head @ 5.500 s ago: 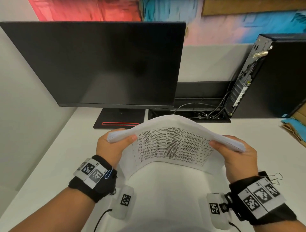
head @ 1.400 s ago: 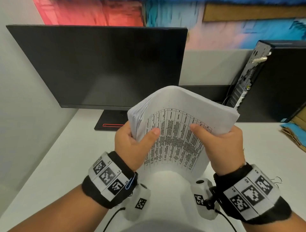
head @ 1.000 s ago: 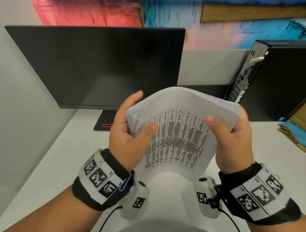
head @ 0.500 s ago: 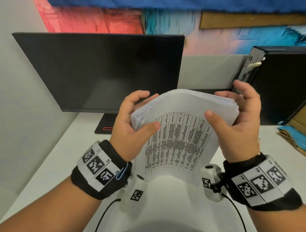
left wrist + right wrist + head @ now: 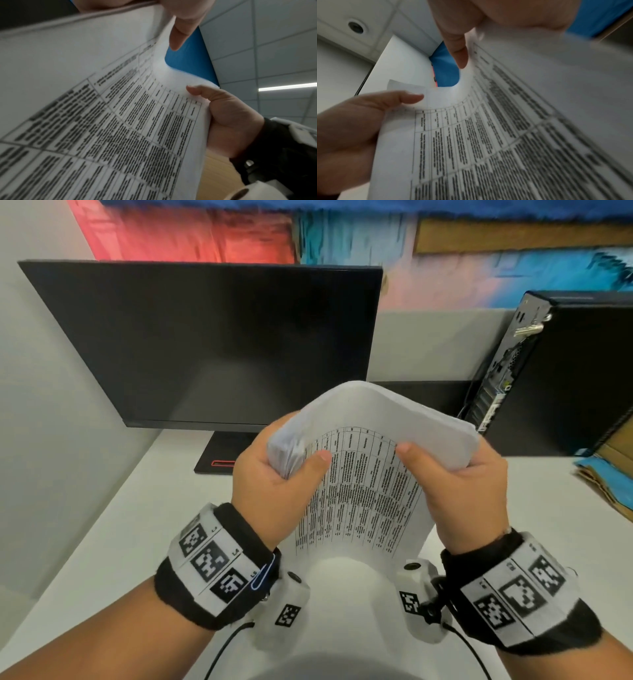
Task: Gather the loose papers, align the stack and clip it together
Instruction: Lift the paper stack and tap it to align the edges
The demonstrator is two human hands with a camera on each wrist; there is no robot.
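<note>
Currently, step in hand: squaring up the gathered sheets, by my reading; no clip is on them yet.
Paper stack (image 5: 370, 446): held up in the air above the white table (image 5: 534, 508), in front of the dark monitor (image 5: 212, 344), printed table facing the person.
Shape of stack: bowed into an arch, its crown at the top and away from the person, the lower part hanging down toward the wrists.
Left hand (image 5: 274, 487): curled round the upper left corner, thumb pressed on the printed face, fingers behind; the sheet edges fan out slightly there.
Right hand (image 5: 459, 484): curled round the upper right corner, thumb on the front, fingers hidden behind the paper.
Key relation: the stack lies between the two hands, its top edge running left to right from one grip to the other, so both are equally near and each holds one end of that edge.
Next move, as a judgement: the fanned left corner needs evening out, likely by tapping an edge on the table straight below.
Clip: a blue paper clip (image 5: 263, 573) sits hooked on the left wristband; a wire shape just shows by the right wristband, too hidden to name.
</note>
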